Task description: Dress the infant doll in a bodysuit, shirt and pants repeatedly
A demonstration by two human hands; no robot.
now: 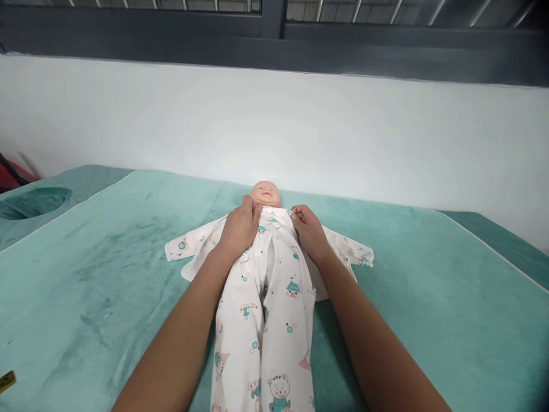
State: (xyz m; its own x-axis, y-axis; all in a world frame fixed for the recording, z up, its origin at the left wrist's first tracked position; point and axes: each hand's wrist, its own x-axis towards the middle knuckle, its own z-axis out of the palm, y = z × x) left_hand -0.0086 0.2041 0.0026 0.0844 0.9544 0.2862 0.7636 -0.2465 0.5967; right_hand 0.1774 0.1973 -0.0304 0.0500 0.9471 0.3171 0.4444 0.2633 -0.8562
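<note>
A baby doll (266, 195) lies on its back in the middle, its head toward the wall. Under its body a white printed baby top (201, 239) is spread with both sleeves stretched outward. White printed baby pants (283, 303) extend over the doll's front toward me, legs pointing down the view. My left hand (241, 228) is closed on the left end of the waistband, close to the doll's neck. At the waistband's right end, my right hand (309, 229) pinches the fabric between thumb and fingers. The doll's torso and legs are hidden by the cloth.
A green padded bed surface (412, 297) spreads all around. Behind it rises a white wall (274, 126) below a dark window frame (274, 43) with bars. A round hole (36, 203) is at the far left, and a small yellow object (7, 381) lies at the lower left.
</note>
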